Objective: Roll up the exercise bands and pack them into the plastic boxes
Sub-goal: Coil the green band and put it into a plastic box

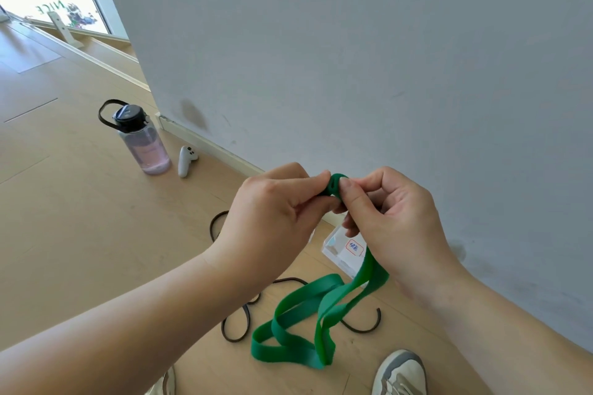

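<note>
Two bare forearms reach in from the near edge, and both hands meet in front of the chest. The left hand [276, 218] and right hand [394, 224] pinch between thumbs and fingertips a small tight roll at one end of the green band [373, 276]. From the grip the rest of the band hangs down under the right palm and lies in loose folds on the floor [80, 234] below. A shoe [399, 373] sits below the grip, to the right of those folds. A black band [247, 317] sprawls under and left of the green one. Just beyond and below the right hand lies a clear box [353, 247] with a label. Far left of the grip lies a white controller [186, 160], and a bottle [144, 141] stands beside it, near the wall [353, 58].
</note>
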A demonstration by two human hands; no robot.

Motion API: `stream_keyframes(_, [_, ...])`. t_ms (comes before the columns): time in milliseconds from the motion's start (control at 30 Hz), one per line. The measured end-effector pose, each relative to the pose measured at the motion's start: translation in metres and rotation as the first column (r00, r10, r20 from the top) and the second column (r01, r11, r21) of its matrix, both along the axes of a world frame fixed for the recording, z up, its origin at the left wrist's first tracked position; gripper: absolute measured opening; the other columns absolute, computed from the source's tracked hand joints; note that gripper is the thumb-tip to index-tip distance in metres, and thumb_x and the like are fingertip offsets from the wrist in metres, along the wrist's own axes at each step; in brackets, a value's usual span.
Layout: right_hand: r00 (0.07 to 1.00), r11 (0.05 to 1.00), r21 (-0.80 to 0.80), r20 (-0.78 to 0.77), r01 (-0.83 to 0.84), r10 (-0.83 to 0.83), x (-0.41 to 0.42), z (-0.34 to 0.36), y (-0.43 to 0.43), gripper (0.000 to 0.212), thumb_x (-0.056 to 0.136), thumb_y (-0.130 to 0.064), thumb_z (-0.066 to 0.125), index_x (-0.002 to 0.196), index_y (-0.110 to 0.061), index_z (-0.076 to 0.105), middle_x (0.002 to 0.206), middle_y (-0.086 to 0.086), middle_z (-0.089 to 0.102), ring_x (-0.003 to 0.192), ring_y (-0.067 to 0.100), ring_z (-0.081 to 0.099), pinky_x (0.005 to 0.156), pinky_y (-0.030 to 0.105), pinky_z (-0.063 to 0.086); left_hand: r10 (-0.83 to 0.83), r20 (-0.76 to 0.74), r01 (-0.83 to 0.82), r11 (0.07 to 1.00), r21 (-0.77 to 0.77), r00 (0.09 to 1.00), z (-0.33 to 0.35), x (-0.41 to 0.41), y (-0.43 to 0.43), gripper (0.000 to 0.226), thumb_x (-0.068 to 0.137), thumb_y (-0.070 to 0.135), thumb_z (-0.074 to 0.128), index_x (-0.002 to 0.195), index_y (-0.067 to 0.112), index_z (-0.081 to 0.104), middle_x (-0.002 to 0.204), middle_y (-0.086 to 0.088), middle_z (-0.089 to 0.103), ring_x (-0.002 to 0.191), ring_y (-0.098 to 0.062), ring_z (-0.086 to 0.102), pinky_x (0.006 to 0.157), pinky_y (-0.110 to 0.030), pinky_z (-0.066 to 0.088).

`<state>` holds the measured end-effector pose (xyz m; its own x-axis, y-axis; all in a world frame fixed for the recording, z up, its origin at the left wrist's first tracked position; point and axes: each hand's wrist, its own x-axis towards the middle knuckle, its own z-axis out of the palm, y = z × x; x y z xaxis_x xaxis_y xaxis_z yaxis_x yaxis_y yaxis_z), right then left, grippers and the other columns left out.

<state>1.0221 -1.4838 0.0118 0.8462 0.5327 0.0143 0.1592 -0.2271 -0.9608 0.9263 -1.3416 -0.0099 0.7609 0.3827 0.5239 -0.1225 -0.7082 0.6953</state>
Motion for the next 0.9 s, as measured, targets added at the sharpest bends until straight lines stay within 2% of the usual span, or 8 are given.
stream_keyframes(100, [1.000, 1.000, -0.016, -0.024, 0.003, -0.003, 0.006, 0.000, -0.001, 0.016, 0.095, -0.029, 0.071, 0.084, -0.018, 0.069, 0.076, 0.004, 0.077, 0.062, 0.023, 0.068, 0.067, 0.042, 0.061, -0.032, -0.076, 0.038, 0.996, 0.086, 0.997, -0.001, -0.001, -0.003, 0.022, 0.099, 0.017, 0.059, 0.112, 0.013, 0.076, 0.078, 0.004, 0.058, 0.065, -0.016, 0.056, 0.058, -0.038, 0.050])
stream_keyframes(167, [0.999, 1.000, -0.013, -0.046, -0.022, 0.022, 0.009, 0.001, -0.003, 0.015, 0.095, -0.028, 0.072, 0.083, -0.019, 0.070, 0.077, 0.005, 0.077, 0.062, 0.022, 0.068, 0.068, 0.043, 0.061, -0.046, -0.095, 0.053, 0.996, 0.068, 0.994, 0.000, -0.002, -0.002, 0.021, 0.099, 0.015, 0.059, 0.110, 0.014, 0.077, 0.079, 0.004, 0.060, 0.066, -0.016, 0.057, 0.060, -0.038, 0.050])
stream_keyframes(367, [0.993, 0.995, -0.007, -0.066, -0.100, 0.099, 0.013, 0.004, -0.005, 0.015, 0.094, -0.026, 0.072, 0.086, -0.014, 0.071, 0.078, 0.008, 0.078, 0.062, 0.025, 0.067, 0.074, 0.053, 0.061, -0.150, -0.212, 0.131, 0.986, -0.101, 0.966, 0.010, -0.001, 0.020, 0.030, 0.099, 0.011, 0.064, 0.126, 0.022, 0.073, 0.095, 0.008, 0.068, 0.087, -0.016, 0.069, 0.079, -0.036, 0.056])
stream_keyframes(567, [0.994, 0.992, -0.061, -0.027, -0.108, 0.107, 0.018, 0.004, -0.008, 0.016, 0.095, -0.022, 0.073, 0.087, -0.009, 0.069, 0.075, 0.009, 0.077, 0.061, 0.025, 0.065, 0.072, 0.055, 0.059, -0.263, -0.271, 0.177, 0.937, -0.302, 0.926, 0.020, 0.003, 0.023, 0.025, 0.091, 0.015, 0.076, 0.112, 0.027, 0.079, 0.100, 0.012, 0.076, 0.099, -0.005, 0.072, 0.089, -0.026, 0.060])
stream_keyframes(633, [0.996, 0.994, -0.064, -0.023, -0.090, 0.089, 0.023, 0.007, -0.009, 0.015, 0.094, -0.024, 0.073, 0.085, -0.012, 0.070, 0.076, 0.008, 0.077, 0.061, 0.024, 0.065, 0.072, 0.053, 0.060, -0.281, -0.269, 0.147, 0.891, -0.430, 0.921, 0.025, 0.008, 0.020, 0.025, 0.092, 0.013, 0.075, 0.108, 0.032, 0.080, 0.100, 0.015, 0.079, 0.097, -0.002, 0.074, 0.092, -0.025, 0.059])
stream_keyframes(733, [0.997, 0.995, -0.067, -0.025, -0.071, 0.070, 0.028, 0.014, -0.013, 0.014, 0.093, -0.027, 0.074, 0.084, -0.017, 0.071, 0.078, 0.008, 0.078, 0.063, 0.022, 0.067, 0.074, 0.049, 0.061, -0.351, -0.234, 0.144, 0.779, -0.611, 0.907, 0.029, 0.016, 0.014, 0.026, 0.093, 0.010, 0.073, 0.107, 0.031, 0.080, 0.098, 0.010, 0.081, 0.093, -0.010, 0.077, 0.094, -0.032, 0.061])
stream_keyframes(800, [0.998, 0.995, -0.072, -0.030, -0.066, 0.064, 0.029, 0.018, -0.016, 0.015, 0.093, -0.027, 0.074, 0.084, -0.016, 0.072, 0.078, 0.008, 0.078, 0.064, 0.021, 0.068, 0.074, 0.045, 0.061, -0.344, -0.231, 0.137, 0.776, -0.615, 0.910, 0.030, 0.020, 0.010, 0.025, 0.093, 0.011, 0.073, 0.110, 0.028, 0.080, 0.098, 0.008, 0.081, 0.093, -0.011, 0.077, 0.095, -0.033, 0.060])
stream_keyframes(900, [0.994, 0.999, -0.031, -0.106, -0.037, 0.033, 0.027, 0.022, -0.019, 0.016, 0.094, -0.024, 0.074, 0.087, -0.010, 0.072, 0.079, 0.011, 0.078, 0.063, 0.023, 0.066, 0.073, 0.047, 0.061, -0.303, -0.196, 0.140, 0.805, -0.576, 0.933, 0.031, 0.023, 0.001, 0.024, 0.091, 0.008, 0.075, 0.110, 0.021, 0.079, 0.095, 0.011, 0.081, 0.091, -0.004, 0.077, 0.094, -0.023, 0.058])
